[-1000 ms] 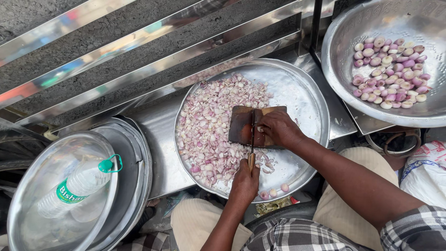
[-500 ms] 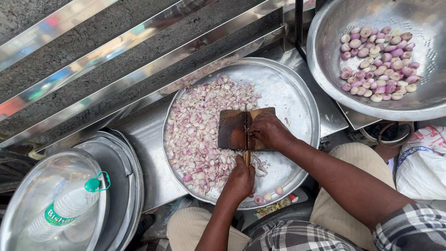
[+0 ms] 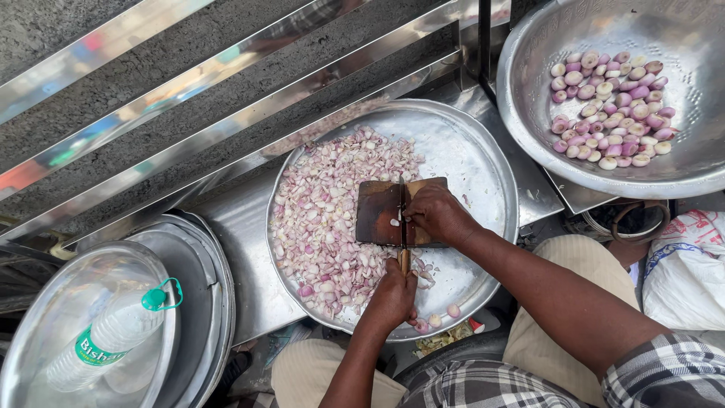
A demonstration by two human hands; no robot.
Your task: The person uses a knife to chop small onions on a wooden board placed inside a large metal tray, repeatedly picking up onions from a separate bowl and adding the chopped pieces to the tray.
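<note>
My left hand (image 3: 393,293) grips the wooden handle of a knife (image 3: 405,227), its blade edge-down across a small dark wooden board (image 3: 380,213). My right hand (image 3: 436,214) rests on the board's right half, fingers pressed down by the blade on something I cannot make out. The board lies in a wide round steel tray (image 3: 483,159). A heap of chopped pink shallot pieces (image 3: 325,211) fills the tray's left half. A few whole peeled shallots (image 3: 442,314) lie at its near rim.
A big steel bowl (image 3: 680,45) at top right holds several peeled whole shallots (image 3: 612,106). At bottom left a plastic water bottle with a green cap (image 3: 113,332) lies on stacked steel plates (image 3: 204,302). Steel rails run diagonally behind. A white bag (image 3: 687,279) sits at right.
The view shifts slightly between frames. Both hands stay in place on the knife and board. Small white bits now show on the board beside the blade.
</note>
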